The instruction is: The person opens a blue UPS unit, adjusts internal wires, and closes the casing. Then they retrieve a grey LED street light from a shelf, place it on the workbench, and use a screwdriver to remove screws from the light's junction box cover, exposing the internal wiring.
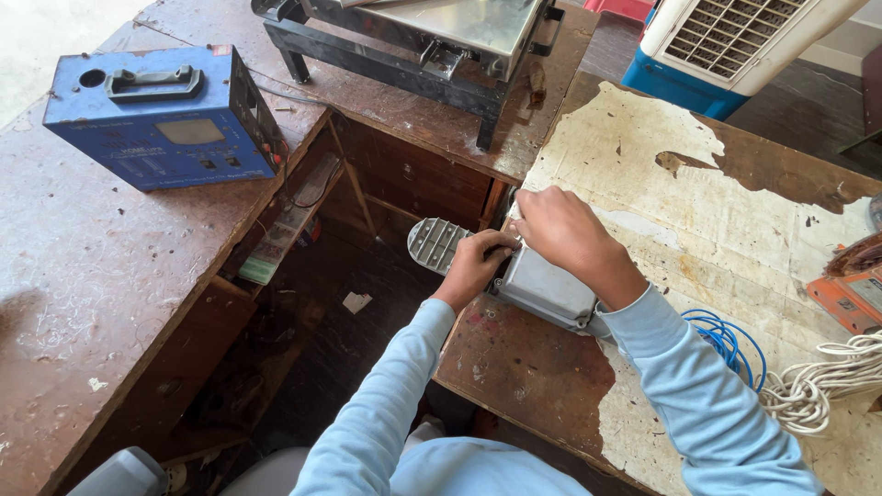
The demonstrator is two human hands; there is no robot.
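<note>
A grey metal box-shaped device [544, 287] lies at the left edge of the worn wooden table [735, 230]. A ribbed, rounded metal plate [435, 244] sticks out from its end over the gap between the tables. My left hand [475, 264] grips the device's end beside that plate. My right hand [560, 231] rests on top of the device with the fingers curled at its far corner. Both arms wear light blue sleeves. What the fingertips pinch is hidden.
A blue box-shaped instrument with a handle [165, 115] sits on the left table. A black-framed metal machine [432, 41] stands at the back. Blue wire [726, 335], a white cord coil [822, 381] and an orange tool [850, 298] lie at the right. A white and blue cooler [726, 46] stands beyond.
</note>
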